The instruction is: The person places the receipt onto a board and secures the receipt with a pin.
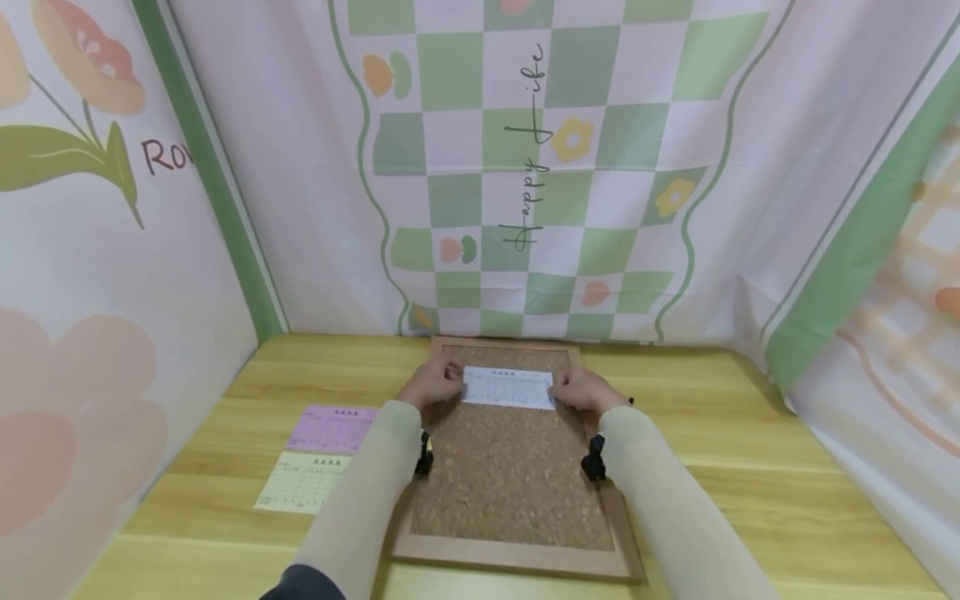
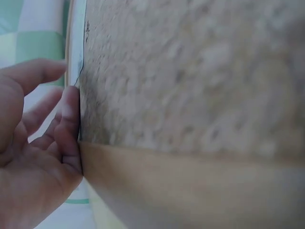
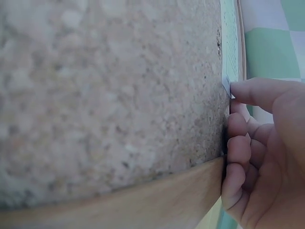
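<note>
A white printed form slip lies across the upper part of a wood-framed cork board. At its left end is my left hand; in the left wrist view the thumb stands apart from the other fingers. Those fingers bend against the cork and frame by the slip's lower left corner. The right hand pinches the lower right corner between thumb and index finger, its other fingers curled against the board. The slip's corner lifts slightly there.
Left of the board, a pink printed slip and a pale yellow one lie on the wooden table, partly behind the left sleeve. A curtain with green checks hangs behind the table's far edge.
</note>
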`<move>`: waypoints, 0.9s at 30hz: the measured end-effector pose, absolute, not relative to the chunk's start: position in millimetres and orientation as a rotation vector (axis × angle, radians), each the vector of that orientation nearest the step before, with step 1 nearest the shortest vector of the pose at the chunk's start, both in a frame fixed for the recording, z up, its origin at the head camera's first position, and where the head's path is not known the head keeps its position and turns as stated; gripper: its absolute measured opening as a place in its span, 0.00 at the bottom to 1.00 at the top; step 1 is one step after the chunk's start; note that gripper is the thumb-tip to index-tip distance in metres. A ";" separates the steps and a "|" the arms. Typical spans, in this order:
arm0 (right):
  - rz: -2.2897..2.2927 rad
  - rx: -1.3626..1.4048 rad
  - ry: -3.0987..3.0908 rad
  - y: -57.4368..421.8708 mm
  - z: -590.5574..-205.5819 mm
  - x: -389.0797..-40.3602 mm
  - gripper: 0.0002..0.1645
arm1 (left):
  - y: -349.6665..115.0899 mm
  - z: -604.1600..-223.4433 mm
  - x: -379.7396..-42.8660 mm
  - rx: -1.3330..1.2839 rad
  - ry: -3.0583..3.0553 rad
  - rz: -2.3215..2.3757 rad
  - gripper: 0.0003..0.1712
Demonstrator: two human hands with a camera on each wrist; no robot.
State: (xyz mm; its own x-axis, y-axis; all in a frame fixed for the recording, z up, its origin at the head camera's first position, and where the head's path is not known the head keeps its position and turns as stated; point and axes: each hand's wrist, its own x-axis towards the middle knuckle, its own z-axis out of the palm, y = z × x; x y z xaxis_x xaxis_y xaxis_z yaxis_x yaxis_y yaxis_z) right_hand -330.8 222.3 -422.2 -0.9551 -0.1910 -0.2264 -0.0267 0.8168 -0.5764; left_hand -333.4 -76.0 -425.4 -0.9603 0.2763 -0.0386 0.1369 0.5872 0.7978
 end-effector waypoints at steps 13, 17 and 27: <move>-0.868 -0.188 2.718 221.7 -419.3 -325.9 0.27 | -85.8 -418.0 -341.5 0.556 2.562 1.068 0.36; -0.879 -0.184 2.718 221.5 -419.1 -325.4 0.26 | -85.0 -419.5 -341.5 0.564 2.578 1.033 0.39; -0.906 -0.161 2.715 222.4 -421.9 -326.6 0.25 | -87.2 -422.4 -342.6 0.603 2.604 1.013 0.41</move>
